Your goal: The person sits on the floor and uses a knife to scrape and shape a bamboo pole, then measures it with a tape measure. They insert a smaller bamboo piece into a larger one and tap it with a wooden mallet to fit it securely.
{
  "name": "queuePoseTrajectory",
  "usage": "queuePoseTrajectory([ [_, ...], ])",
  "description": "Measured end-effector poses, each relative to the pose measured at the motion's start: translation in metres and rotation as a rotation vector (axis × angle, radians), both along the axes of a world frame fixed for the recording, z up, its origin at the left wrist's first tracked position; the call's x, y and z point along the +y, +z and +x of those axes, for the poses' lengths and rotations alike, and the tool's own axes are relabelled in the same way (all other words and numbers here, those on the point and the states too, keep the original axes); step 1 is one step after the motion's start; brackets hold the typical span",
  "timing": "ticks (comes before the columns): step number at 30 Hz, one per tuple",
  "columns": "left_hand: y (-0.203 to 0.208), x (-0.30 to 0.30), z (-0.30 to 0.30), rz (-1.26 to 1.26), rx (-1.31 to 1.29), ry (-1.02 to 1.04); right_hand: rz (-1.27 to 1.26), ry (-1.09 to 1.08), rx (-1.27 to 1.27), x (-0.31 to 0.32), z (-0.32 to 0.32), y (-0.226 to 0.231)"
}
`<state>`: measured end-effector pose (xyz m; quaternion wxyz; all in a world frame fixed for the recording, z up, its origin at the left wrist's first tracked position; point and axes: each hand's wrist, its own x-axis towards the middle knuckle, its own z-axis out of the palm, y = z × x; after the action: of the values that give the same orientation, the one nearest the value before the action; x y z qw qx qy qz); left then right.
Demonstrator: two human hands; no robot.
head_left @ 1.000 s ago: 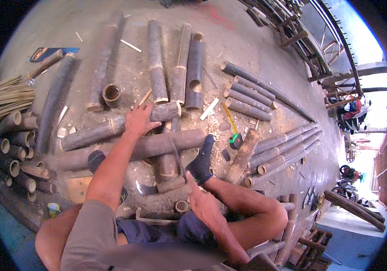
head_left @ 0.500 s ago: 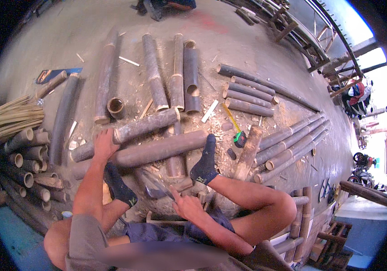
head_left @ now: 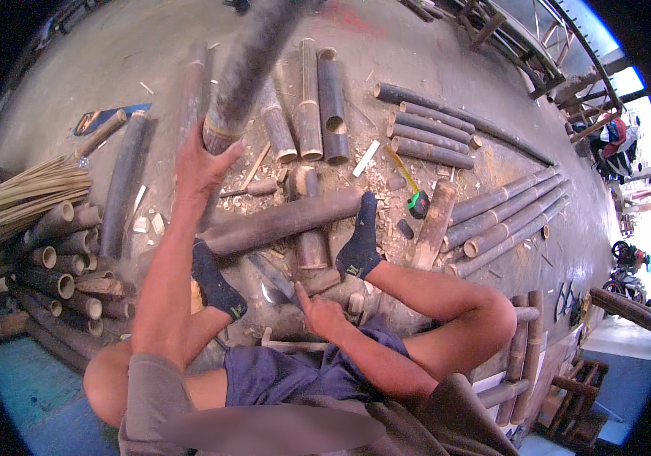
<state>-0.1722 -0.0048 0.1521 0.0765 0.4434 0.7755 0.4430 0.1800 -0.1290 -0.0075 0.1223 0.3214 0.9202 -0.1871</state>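
Nearest the camera, the right hand (head_left: 324, 313) is seen low between the bent legs, resting empty with the fingers loosely curled and the forefinger stretched toward a dark blade (head_left: 276, 275) lying on the floor (head_left: 113, 68) just ahead of it. Whether blade and finger touch cannot be told. Two feet in dark socks are planted a little farther out: the left foot (head_left: 215, 281) beside the left forearm, the right foot (head_left: 360, 235) set against the end of a long bamboo pole (head_left: 284, 220) that lies crosswise on the floor.

Beyond the left foot, the left arm is stretched forward and upward. The left hand (head_left: 200, 163) is closed about the lower end of a thick bamboo culm (head_left: 249, 61), fingers and thumb wrapped around its cut end. The culm is held tilted, its far end rising toward the top edge of the view and blurred there. It is thus in the left hand alone, well apart from the right hand.

To the right of the right foot, a tape measure (head_left: 417, 204) with a yellow strip drawn out is seen among wood chips. At the left side of the floor, a stack of short bamboo sections (head_left: 63, 258) is piled with cut ends showing, and a bundle of thin splints (head_left: 29, 194) lies above it. Farther off, more cut bamboo pieces (head_left: 318, 99) are laid side by side, and longer poles (head_left: 508, 205) are ranged toward the right edge.
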Motion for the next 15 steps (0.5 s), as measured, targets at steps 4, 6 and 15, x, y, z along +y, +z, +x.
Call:
queuePoseTrajectory([
  [4, 0.019, 0.009, 0.038, 0.377, -0.342, -0.128, -0.188, -0.02, -0.199, 0.004, -0.002, -0.001],
  [6, 0.017, 0.007, 0.055, 0.472, -0.359, -0.151, -0.216, 0.001, -0.262, 0.01, -0.002, 0.0],
  [15, -0.015, 0.007, 0.09, 0.57, -0.517, -0.152, 0.36, 0.07, -0.074, 0.029, 0.013, -0.007],
])
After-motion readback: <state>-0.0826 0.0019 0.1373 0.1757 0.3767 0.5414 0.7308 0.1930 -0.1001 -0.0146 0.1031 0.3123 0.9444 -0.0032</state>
